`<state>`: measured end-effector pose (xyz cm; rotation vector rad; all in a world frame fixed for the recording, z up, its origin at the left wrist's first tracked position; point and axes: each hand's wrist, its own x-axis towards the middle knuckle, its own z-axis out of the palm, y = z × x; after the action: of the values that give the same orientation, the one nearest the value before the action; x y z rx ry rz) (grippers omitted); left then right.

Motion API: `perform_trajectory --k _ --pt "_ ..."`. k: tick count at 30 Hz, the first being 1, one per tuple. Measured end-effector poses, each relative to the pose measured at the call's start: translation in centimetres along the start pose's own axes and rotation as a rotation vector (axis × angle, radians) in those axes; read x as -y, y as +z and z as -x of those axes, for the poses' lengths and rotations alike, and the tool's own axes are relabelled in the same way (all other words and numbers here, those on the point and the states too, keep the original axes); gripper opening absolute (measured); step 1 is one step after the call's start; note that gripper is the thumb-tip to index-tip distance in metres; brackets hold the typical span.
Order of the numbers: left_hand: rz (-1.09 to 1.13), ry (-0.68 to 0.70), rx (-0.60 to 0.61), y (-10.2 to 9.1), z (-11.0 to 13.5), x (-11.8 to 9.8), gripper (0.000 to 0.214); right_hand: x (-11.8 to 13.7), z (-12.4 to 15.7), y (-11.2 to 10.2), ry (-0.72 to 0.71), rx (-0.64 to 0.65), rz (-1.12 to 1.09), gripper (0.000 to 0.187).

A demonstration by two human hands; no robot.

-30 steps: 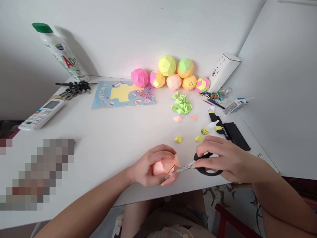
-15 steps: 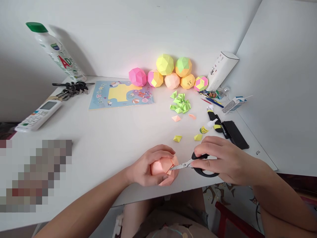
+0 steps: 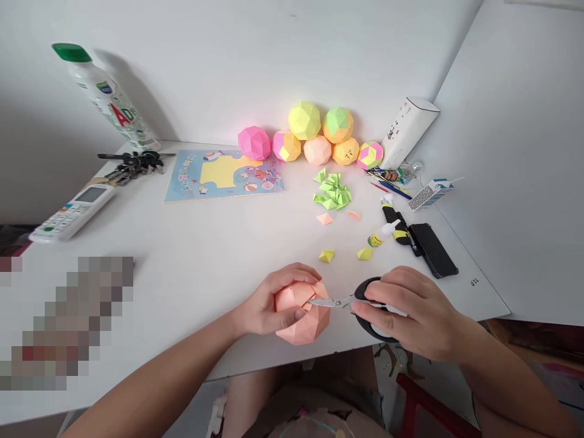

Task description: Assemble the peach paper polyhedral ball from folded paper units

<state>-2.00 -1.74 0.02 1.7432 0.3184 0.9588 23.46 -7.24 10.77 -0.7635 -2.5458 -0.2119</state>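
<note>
A salmon-pink folded-paper ball [image 3: 305, 327] rests near the front edge of the table. My left hand [image 3: 278, 301] is wrapped round its left side, thumb in front and fingers over the top. In my right hand [image 3: 413, 310] is a pair of scissors [image 3: 340, 302] with black handles. The blades point left and look closed, and their tip touches or enters a seam on the ball's upper face; how deep it goes is hidden. Two yellow folded paper pieces, a left one [image 3: 326, 256] and a right one [image 3: 364, 253], lie just beyond my hands.
Behind are a heap of green paper pieces [image 3: 333, 190] and several finished paper balls [image 3: 304, 120] along the wall. A glue bottle [image 3: 383, 233] and a black phone [image 3: 433, 250] lie right. A blue picture board [image 3: 187, 182], remote control [image 3: 73, 213] and tall bottle [image 3: 114, 106] stand left.
My right hand and the scissor handles have moved slightly down, leaving the blades more level. The ball has turned a little in my left hand, showing more of its front.
</note>
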Motion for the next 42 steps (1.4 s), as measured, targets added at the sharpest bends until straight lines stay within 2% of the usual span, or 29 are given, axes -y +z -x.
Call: perform_trajectory --k 7,13,17,21,28,37,42 --pt "0.047 -0.035 -0.015 0.0 0.1 0.3 0.038 0.7 -0.7 0.0 -0.015 -0.045 0.071 0.017" --pt "0.039 -0.04 -0.018 0.0 0.2 0.6 0.038 0.8 -0.8 -0.6 0.019 0.052 0.044 0.022" --pt "0.052 -0.054 0.007 0.1 0.3 0.6 0.038 0.3 -0.7 -0.9 -0.022 0.123 0.035 0.011" --pt "0.082 -0.087 0.018 0.1 0.2 0.4 0.037 -0.2 -1.0 -1.4 -0.09 0.179 0.046 0.013" --pt "0.149 -0.118 0.01 0.2 0.1 0.0 0.036 0.0 -1.8 -1.9 -0.126 0.161 0.074 0.012" --pt "0.158 -0.132 0.001 0.0 0.2 0.1 0.038 0.5 -1.4 -1.2 -0.101 0.05 0.111 0.011" --pt "0.173 -0.157 0.003 0.0 0.1 -0.1 0.036 0.6 -1.6 -1.3 -0.129 0.061 0.148 0.012"
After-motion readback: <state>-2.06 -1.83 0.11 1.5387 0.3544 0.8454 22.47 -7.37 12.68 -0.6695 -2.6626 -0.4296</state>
